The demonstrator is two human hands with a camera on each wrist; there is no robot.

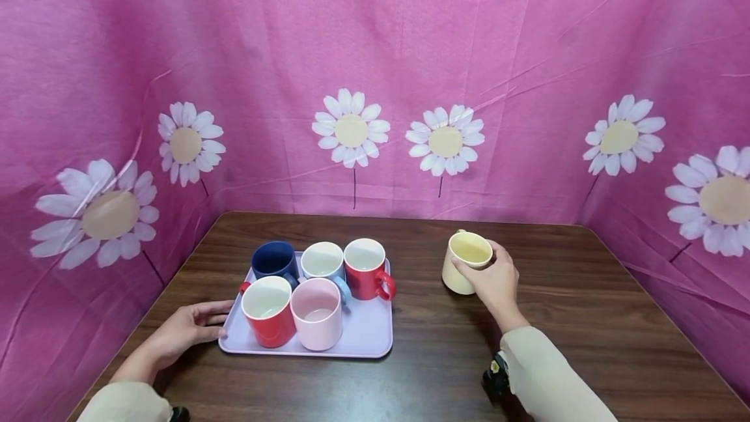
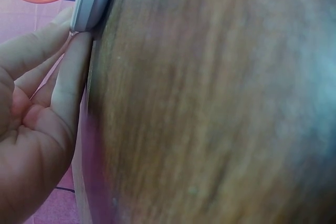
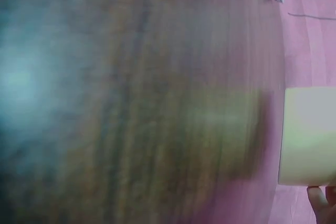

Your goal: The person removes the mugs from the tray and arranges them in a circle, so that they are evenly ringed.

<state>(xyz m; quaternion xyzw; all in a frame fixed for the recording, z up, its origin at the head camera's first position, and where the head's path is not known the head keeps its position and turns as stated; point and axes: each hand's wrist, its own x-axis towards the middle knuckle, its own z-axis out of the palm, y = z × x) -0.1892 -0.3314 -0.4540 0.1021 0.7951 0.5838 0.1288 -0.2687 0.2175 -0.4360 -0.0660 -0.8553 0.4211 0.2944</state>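
My right hand (image 1: 497, 284) grips a pale yellow mug (image 1: 457, 277) from its right side, thumb in front. The mug's handle points away at the back; whether its base touches the table cannot be told. In the right wrist view, the yellow mug (image 3: 310, 135) shows at the right edge with fingertips (image 3: 317, 200) below it. On the left, my left hand (image 1: 186, 331) touches the rim of a lilac tray (image 1: 366, 337) with extended fingers. Several mugs stand upright on it: navy (image 1: 271, 259), light blue (image 1: 322, 266), pink (image 1: 318, 324), and two red ones (image 1: 366, 279), (image 1: 275, 327).
The dark wooden table (image 1: 428, 357) extends between the tray and the yellow mug, and to the right of my right hand. A pink cloth (image 1: 398, 31) printed with daisies surrounds the back and sides.
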